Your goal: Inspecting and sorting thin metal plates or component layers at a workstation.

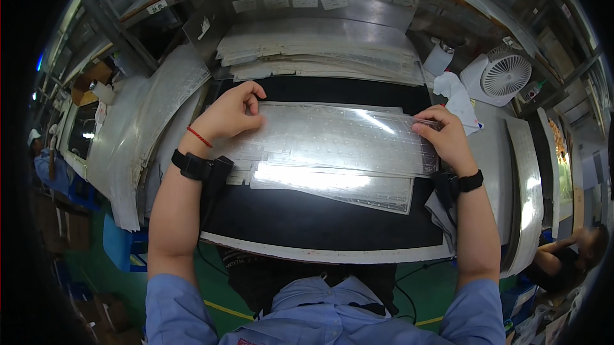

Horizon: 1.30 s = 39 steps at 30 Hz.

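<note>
A clear plastic sheet [332,128] with rows of small dots spans the space between my two hands. My right hand [448,140] pinches its right end between thumb and fingers. At its left end my left hand [233,113] is closed, fingers curled in and thumb near them; the exact contact is partly hidden. Beneath lie several similar clear sheets [332,188], loosely overlapped and slightly turned, on a black mat [320,226]. Glare whitens parts of the sheets.
Stacks of clear sheets stand behind the mat [313,44], on the left [147,114] and on the right [524,185]. A white fan [499,77], a bottle [439,58] and a crumpled white cloth [455,98] are at the back right. Other people sit at both sides.
</note>
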Motion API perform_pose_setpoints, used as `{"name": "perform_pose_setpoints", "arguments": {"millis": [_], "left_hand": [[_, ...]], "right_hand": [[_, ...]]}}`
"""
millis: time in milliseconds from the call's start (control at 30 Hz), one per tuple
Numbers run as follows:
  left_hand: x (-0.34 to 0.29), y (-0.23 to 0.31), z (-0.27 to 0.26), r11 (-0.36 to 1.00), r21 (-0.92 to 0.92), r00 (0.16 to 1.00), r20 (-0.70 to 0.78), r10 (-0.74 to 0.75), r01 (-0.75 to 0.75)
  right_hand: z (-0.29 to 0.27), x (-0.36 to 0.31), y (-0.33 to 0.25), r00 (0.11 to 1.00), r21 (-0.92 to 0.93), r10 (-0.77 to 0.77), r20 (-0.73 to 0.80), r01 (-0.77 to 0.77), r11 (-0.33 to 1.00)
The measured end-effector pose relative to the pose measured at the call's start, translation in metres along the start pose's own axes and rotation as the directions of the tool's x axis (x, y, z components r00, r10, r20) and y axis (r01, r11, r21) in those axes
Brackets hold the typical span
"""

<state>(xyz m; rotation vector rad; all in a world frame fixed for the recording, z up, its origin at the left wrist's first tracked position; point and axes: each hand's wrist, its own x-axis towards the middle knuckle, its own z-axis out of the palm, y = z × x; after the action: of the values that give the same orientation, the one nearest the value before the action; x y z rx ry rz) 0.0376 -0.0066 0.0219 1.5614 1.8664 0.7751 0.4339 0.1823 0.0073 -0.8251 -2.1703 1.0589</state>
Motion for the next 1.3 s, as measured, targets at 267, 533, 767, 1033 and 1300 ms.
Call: {"name": "perform_pose_setpoints", "arguments": {"millis": [267,533,767,1033,1300], "left_hand": [[0.000,0.002,-0.001,0.999,-0.051,1.000,0.005,-0.006,0.006],[-0.001,-0.002,-0.001,0.996,-0.082,0.999,0.019,-0.027,0.029],[0.000,-0.001,-0.001,0.973,-0.228,0.994,-0.086,-0.068,0.047],[0.004,-0.029,-0.030,0.778,-0.623,0.946,-0.293,-0.137,-0.080],[0.000,-0.017,-0.021,0.654,-0.722,0.967,-0.248,0.062,-0.227]], "right_hand": [[0.000,-0.001,0.000,1.000,-0.016,-0.011,-0.002,0.011,1.000],[0.000,0.000,-0.003,1.000,-0.035,0.002,0.002,-0.002,0.999],[-0.001,-0.001,0.001,1.000,-0.021,0.005,-0.001,-0.005,1.000],[-0.001,-0.001,-0.001,0.999,0.043,-0.032,-0.033,0.034,0.998],[-0.003,-0.001,-0.002,0.994,0.063,-0.043,-0.099,0.050,0.997]]}}
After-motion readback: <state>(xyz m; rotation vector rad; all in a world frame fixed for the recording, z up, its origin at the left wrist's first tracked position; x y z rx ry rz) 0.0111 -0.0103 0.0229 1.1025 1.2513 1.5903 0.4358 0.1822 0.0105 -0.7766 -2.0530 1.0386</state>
